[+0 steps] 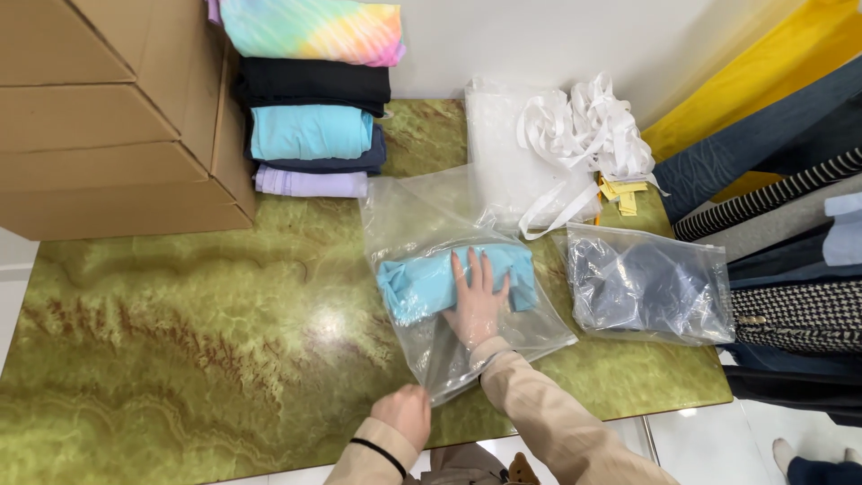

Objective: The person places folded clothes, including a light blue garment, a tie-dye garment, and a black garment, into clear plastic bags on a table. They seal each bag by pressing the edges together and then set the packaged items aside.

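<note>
Reaching the right hand [476, 301], fingers spread flat, inside the clear plastic bag [422, 224] onto the folded light-blue garment [415, 286] lying crosswise near the table's [180, 341] front edge, left hand [404, 415] pinching the bag's mouth.

Right hand [476, 301] presses a blue garment [417, 283] inside a clear bag [404, 216].

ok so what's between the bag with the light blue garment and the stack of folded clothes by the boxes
Nothing: in the head view only bare green marbled tabletop lies between the clear bag holding the light blue garment and the stack of folded clothes.
</note>
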